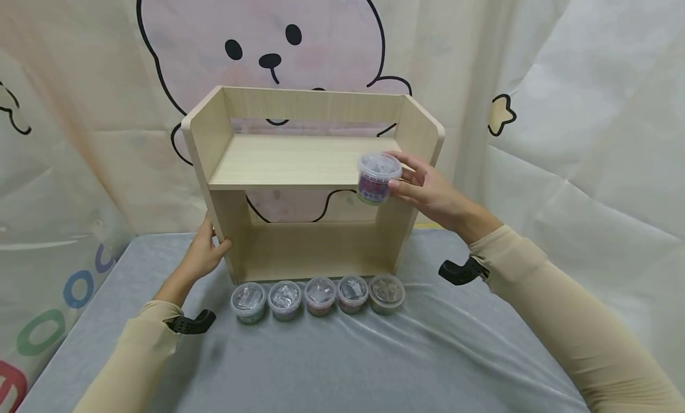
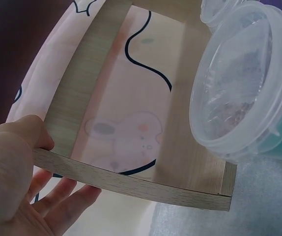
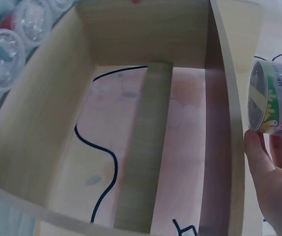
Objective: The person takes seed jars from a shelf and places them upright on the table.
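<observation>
A small wooden two-tier shelf [image 1: 299,160] stands on the cloth-covered table. My left hand [image 1: 206,249] grips the edge of its left side panel, thumb on the inner side and fingers round the outside, as the left wrist view shows. At the upper right, my right hand [image 1: 430,193] holds a clear lidded tub [image 1: 374,184] with a purple printed label. The tub is upright, in front of the right end of the upper board. In the right wrist view its green and purple label [image 3: 278,101] shows beside the fingertips.
Several lidded tubs [image 1: 321,294] line up along the shelf's front foot on the grey-blue cloth [image 1: 348,359]. One tub with teal contents [image 2: 249,83] looms close in the left wrist view. Behind the shelf hangs a curtain [image 1: 455,44] printed with a cartoon bear.
</observation>
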Demonstrator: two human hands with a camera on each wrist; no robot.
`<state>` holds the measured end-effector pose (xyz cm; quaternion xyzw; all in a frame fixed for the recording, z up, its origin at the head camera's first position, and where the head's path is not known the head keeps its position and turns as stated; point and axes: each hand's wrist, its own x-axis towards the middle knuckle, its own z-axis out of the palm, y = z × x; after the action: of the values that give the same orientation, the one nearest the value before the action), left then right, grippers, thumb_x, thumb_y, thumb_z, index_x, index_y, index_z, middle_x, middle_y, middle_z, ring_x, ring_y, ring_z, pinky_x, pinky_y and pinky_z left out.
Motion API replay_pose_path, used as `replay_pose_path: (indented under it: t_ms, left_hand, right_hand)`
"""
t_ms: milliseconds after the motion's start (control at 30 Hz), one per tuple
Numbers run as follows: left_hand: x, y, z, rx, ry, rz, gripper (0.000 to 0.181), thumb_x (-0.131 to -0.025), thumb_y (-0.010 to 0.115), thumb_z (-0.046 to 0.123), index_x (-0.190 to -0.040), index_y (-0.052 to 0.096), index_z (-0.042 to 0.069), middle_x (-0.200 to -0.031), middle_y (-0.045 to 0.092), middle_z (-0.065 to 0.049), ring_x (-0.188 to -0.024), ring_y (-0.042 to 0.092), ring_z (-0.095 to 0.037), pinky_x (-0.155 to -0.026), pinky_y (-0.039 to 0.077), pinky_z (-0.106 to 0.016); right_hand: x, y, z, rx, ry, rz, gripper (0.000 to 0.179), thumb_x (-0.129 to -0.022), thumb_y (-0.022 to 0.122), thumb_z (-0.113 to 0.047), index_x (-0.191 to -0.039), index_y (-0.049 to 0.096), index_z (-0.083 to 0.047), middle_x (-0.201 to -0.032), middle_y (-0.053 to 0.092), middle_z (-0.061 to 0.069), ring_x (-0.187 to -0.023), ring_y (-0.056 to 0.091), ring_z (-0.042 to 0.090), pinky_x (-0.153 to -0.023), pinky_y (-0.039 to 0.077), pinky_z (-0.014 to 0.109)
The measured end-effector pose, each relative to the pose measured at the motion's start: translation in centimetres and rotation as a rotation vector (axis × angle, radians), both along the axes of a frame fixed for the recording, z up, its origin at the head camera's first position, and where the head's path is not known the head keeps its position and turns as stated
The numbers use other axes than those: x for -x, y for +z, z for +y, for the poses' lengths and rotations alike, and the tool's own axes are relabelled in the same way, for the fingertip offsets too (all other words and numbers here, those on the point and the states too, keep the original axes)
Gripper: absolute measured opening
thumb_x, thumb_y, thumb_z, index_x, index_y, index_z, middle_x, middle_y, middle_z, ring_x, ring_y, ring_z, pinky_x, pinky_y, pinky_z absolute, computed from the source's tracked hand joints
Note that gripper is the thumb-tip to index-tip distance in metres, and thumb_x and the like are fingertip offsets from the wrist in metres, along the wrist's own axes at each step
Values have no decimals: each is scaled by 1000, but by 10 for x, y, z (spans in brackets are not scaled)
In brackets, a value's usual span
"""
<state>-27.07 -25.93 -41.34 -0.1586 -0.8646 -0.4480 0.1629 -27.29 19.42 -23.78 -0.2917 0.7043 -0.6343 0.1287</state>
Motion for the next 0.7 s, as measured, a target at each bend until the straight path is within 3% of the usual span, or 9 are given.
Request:
replay_pose_path:
  t_ms: [333, 467, 700]
  left_hand:
    - [4, -2, -1, 16, 6, -5, 86, -89, 53, -7, -161, 9, 8, -154, 32, -34, -139, 37, -54, -109, 32, -76]
    - [4, -3, -1, 18, 6, -19, 87, -90, 53, -6, -162, 8, 10, -155, 30, -33, -140, 36, -56, -109, 31, -77]
    - [2, -2, 0, 13, 12, -31, 84, -90, 53, -4, -161, 10, 9, -153, 33, -33, -136, 39, -55, -106, 36, -75]
  right_hand:
    - [-7, -24, 25, -35, 9, 0, 57, -102, 52, -5, -155, 33, -15, -137, 54, -4, -125, 55, 8, -104, 50, 21]
    - [-8, -37, 36, -59, 11, -1, 56, -102, 51, -5, -154, 33, -14, -137, 54, -5, -125, 55, 7, -103, 50, 21]
    - [-8, -68, 52, -2, 56, -19, 58, -102, 52, -3, -155, 31, -11, -136, 57, -5, -125, 57, 5, -104, 51, 21]
